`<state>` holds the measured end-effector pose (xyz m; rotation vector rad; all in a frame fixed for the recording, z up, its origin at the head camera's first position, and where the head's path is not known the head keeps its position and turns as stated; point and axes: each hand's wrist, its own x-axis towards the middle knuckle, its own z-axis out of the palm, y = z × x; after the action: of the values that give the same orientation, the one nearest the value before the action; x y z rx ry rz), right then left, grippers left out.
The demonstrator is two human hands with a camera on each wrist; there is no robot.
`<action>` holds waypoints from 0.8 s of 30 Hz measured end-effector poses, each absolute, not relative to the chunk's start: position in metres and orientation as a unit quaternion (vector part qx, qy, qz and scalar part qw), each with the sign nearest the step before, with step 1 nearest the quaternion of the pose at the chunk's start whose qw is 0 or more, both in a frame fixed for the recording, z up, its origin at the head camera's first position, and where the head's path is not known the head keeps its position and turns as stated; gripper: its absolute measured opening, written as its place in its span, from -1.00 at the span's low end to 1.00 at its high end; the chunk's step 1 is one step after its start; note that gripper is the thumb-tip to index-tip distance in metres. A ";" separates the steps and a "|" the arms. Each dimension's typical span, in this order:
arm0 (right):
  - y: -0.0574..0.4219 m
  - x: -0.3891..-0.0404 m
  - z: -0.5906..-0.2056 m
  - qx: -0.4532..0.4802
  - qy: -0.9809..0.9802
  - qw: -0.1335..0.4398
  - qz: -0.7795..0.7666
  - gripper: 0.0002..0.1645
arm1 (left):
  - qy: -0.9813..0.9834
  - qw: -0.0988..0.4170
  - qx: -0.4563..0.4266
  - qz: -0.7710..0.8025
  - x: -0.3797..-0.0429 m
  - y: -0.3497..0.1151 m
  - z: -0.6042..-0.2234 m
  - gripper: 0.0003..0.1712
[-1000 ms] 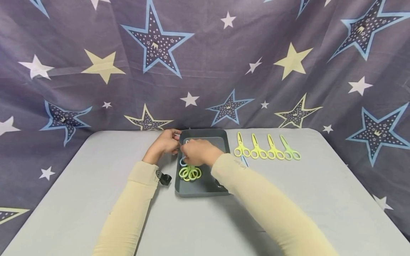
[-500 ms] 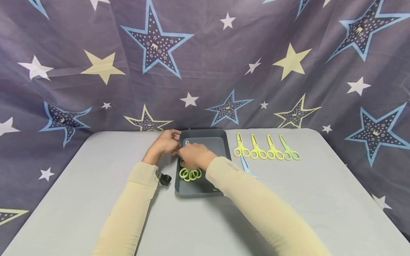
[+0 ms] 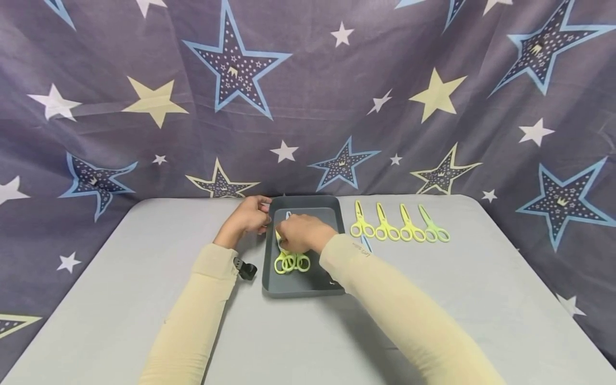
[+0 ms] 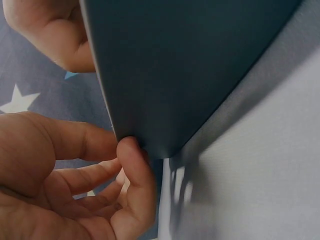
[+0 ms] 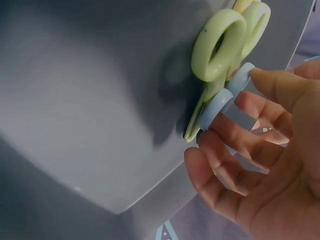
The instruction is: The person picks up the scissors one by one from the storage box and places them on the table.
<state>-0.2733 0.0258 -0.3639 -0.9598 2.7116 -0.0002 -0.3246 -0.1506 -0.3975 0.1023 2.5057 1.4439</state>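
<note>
My left hand (image 3: pixel 247 214) pinches the side wall of the dark grey tray (image 3: pixel 303 293) near its far left corner; the left wrist view shows thumb and fingertip on the edge. Inside the tray, my right hand (image 3: pixel 305 233) has thumb and fingers on the handle loops of light-blue scissors (image 5: pixel 217 107). Their blue blade tip shows just beyond the hand in the head view. Beside and partly under them lie yellow-green scissors (image 5: pixel 202 57), their loops bunched toward the tray's near side. The middle of this bundle is hidden by my right hand.
Right of the tray stands a row of yellow scissors (image 3: pixel 387 230), with green scissors (image 3: pixel 437 234) at its right end. Another light-blue pair (image 3: pixel 367 244) lies in front of the row, mostly behind my right sleeve. A star-patterned cloth (image 3: pixel 308 107) hangs behind the table.
My right hand first went left, then came back right within the tray. The yellow-green loops have shifted slightly right and spread apart. My left hand stays at the tray.
</note>
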 end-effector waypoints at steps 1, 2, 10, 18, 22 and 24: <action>0.026 -0.274 -0.364 -0.331 0.935 0.129 0.000 -0.85 | 0.859 0.124 0.034 0.495 -0.324 -0.151 -0.397 -0.23; 0.026 -0.274 -0.364 -0.331 0.936 0.124 0.001 -0.85 | 0.859 0.124 0.033 0.495 -0.324 -0.151 -0.397 -0.23; 0.019 -0.273 -0.368 -0.306 0.946 0.105 0.023 -0.63 | 0.857 0.123 0.041 0.498 -0.325 -0.151 -0.399 -0.22; 0.019 -0.276 -0.373 -0.296 0.948 0.118 0.008 -0.73 | 0.855 0.121 0.041 0.503 -0.326 -0.151 -0.400 -0.22; 0.019 -0.277 -0.375 -0.296 0.947 0.125 0.002 -0.75 | 0.855 0.123 0.038 0.503 -0.326 -0.151 -0.399 -0.22; 0.019 -0.277 -0.375 -0.299 0.946 0.130 0.003 -0.75 | 0.855 0.124 0.036 0.503 -0.326 -0.151 -0.399 -0.22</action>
<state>-0.2774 0.0195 -0.3751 -0.8681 2.7480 0.0077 -0.3259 -0.1513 -0.3995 0.1045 2.4920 1.4662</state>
